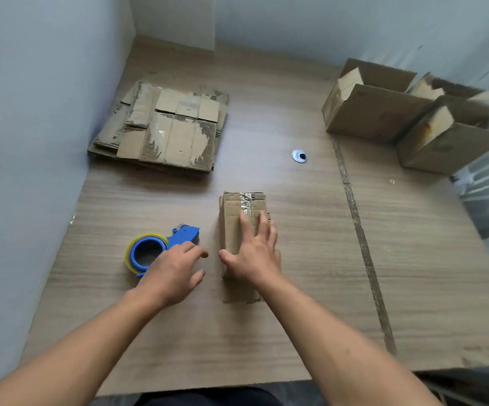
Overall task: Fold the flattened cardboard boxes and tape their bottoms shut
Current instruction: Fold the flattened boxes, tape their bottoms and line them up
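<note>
Small brown cardboard box (231,218), folded up and lying lengthwise, sits at the middle of the pale wood-grain table (310,259). Wrinkled clear tape (247,203) runs along its top seam at the far end. The right hand (255,256) rests flat on the box with its fingers straight and spread, covering the near half of the top. The wrist partly hides the box's near end.

Just left of the box lies a blue plastic tape dispenser (183,234) with a yellow-edged roll. The left hand (173,273) lies over its handle, fingers loosely extended; whether it touches the handle cannot be told.

At the far left, beside the grey wall (32,112), is a stack of flattened cardboard boxes (167,133), worn and torn. At the far right two open cardboard boxes (375,109) stand touching, flaps up. The one further right is blurred and close to the table's right edge.

A round silver cable cap (299,156) sits in the tabletop between the stack and those boxes. A dark strip (360,238) runs near to far, right of the small box. Open tabletop lies between them and along the near edge.
</note>
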The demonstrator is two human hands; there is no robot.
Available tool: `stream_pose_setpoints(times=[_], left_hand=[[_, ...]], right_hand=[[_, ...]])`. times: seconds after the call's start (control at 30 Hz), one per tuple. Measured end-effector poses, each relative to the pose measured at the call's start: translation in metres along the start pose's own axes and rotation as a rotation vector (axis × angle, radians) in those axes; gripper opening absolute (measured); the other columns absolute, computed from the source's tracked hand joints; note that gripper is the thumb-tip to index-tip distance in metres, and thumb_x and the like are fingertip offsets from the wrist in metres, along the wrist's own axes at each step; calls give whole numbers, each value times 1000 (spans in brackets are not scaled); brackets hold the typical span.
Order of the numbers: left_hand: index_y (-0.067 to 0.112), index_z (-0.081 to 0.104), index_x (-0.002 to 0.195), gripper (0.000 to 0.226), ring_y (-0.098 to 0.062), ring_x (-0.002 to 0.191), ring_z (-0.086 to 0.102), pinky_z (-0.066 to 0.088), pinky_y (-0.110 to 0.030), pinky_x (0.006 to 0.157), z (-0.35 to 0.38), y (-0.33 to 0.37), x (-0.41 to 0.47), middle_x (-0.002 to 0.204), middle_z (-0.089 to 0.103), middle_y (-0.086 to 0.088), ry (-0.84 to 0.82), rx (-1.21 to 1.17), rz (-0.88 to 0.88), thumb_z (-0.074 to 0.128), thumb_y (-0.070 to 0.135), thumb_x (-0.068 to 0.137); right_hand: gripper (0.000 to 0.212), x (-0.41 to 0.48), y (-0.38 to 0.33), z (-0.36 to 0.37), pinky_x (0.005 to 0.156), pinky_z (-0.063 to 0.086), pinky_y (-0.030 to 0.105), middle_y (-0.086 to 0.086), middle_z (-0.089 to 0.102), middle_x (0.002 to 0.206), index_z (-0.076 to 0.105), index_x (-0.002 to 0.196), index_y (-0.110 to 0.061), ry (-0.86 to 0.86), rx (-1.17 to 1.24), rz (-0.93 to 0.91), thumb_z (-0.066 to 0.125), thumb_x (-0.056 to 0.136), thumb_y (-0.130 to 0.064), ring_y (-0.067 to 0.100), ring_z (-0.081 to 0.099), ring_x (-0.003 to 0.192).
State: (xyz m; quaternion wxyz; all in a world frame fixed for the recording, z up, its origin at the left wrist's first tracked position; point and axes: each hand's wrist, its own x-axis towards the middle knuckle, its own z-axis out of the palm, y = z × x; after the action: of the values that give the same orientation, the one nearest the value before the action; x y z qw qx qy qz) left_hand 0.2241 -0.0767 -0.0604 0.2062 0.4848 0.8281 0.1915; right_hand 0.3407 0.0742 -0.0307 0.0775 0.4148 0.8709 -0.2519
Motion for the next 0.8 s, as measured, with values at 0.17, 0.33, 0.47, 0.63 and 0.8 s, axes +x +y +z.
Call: stream_pose_setpoints(times=[0.17, 0.33, 0.47, 0.63, 0.8], left_hand=[[17, 68, 116, 36, -33, 102, 62, 51, -43, 86, -26, -11, -6, 111, 67, -6, 140, 113, -78, 72, 30, 82], [18, 60, 132, 48, -28, 116, 56, 43, -39, 99, -35, -15, -15, 125, 61, -4, 36, 106, -131, 72, 30, 87], [18, 58, 134, 48, -21, 118, 56, 36, -19, 94, -41, 7, -7, 130, 58, -1, 49, 14, -25, 72, 26, 88], [21, 54, 138, 50, -15, 123, 49, 30, -13, 99, -41, 39, 20, 134, 52, 3, 39, -49, 66, 69, 28, 91], [27, 43, 148, 61, -16, 141, 35, 25, -24, 115, -26, 57, 41, 154, 36, 0, -42, -40, 74, 67, 33, 92]], right_hand=[[111, -1, 30, -27, 112, 18, 69, -5, -25, 162, -14, 151, -49, -200, -274, -220, 70, 78, -43, 29, -17, 151], [110, -7, 53, -40, 114, 15, 65, -4, -18, 164, -12, 148, -57, -254, -267, -241, 71, 76, -50, 26, -11, 152], [98, -2, 42, -44, 112, 24, 60, 4, -2, 164, 6, 152, -52, -257, -263, -207, 72, 79, -53, 30, 10, 149], [95, -2, 58, -56, 111, 28, 56, 4, 3, 163, 8, 151, -52, -251, -442, -320, 70, 79, -45, 29, 17, 146], [96, -10, 79, -66, 119, 6, 60, -1, -10, 166, 4, 151, -53, -358, -554, -490, 70, 83, -36, 24, -7, 153]])
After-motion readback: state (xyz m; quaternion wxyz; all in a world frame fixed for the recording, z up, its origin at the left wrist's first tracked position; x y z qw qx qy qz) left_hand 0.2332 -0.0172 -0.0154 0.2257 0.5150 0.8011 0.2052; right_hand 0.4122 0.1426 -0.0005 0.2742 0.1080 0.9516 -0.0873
